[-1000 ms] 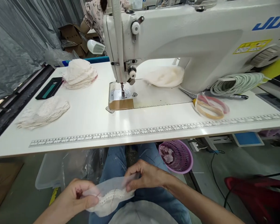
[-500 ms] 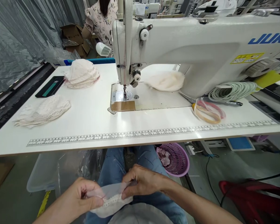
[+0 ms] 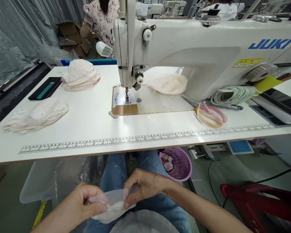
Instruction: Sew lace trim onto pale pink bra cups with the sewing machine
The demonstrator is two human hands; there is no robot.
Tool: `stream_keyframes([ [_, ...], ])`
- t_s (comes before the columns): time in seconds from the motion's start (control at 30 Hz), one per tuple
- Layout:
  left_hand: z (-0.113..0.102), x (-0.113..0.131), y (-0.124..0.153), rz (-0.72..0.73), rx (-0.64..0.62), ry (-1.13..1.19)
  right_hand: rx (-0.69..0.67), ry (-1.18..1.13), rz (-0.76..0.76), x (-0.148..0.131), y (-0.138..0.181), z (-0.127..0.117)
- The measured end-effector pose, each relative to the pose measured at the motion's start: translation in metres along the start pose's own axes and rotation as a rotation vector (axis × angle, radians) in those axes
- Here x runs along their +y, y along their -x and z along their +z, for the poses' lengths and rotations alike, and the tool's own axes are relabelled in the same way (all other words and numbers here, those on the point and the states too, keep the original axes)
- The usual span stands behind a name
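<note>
Over my lap, below the table's front edge, a thin white fabric piece with a lace strip is stretched between my hands. My left hand pinches its left end between thumb and fingers. At the other end my right hand grips the cloth the same way. The fabric looks sheer, with the lace band running across its middle. Above the hands stands a white sewing machine, its needle and presser foot over the metal plate with no cloth under them.
Fabric stacks and lace-edged pieces lie on the left of the table, near a dark green-striped case. Cream fabric, scissors, bands and a cord coil lie right. A purple basket stands below. Someone sits behind.
The camera view has shifted slightly, so the table and machine appear a little further left. Both hands keep hold of the fabric piece in nearly the same pose.
</note>
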State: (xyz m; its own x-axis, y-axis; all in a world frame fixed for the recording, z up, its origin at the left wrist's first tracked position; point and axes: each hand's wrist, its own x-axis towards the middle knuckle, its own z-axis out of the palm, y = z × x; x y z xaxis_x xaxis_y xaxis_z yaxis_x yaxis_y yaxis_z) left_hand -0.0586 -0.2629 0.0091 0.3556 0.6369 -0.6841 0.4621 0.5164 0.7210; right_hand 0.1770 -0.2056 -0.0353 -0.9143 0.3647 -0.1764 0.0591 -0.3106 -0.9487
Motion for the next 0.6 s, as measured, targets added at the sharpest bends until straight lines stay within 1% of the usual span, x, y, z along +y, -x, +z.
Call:
stream_keyframes([
  [0.1,-0.001,0.001,0.001,-0.001,0.031,-0.007,0.012,0.046,-0.007,0.003,0.000,-0.003],
  [0.3,0.004,0.010,-0.004,-0.010,0.029,-0.038,-0.013,0.050,0.018,0.002,0.003,-0.004],
  [0.4,0.007,0.018,-0.006,-0.024,0.053,-0.037,0.030,0.056,-0.015,0.001,0.002,-0.001],
  [0.47,0.008,0.021,-0.006,-0.032,0.045,-0.009,0.069,0.038,-0.023,0.002,0.004,-0.002],
  [0.6,0.008,0.024,-0.006,0.017,0.003,0.025,0.101,-0.050,0.053,0.004,0.014,-0.007],
])
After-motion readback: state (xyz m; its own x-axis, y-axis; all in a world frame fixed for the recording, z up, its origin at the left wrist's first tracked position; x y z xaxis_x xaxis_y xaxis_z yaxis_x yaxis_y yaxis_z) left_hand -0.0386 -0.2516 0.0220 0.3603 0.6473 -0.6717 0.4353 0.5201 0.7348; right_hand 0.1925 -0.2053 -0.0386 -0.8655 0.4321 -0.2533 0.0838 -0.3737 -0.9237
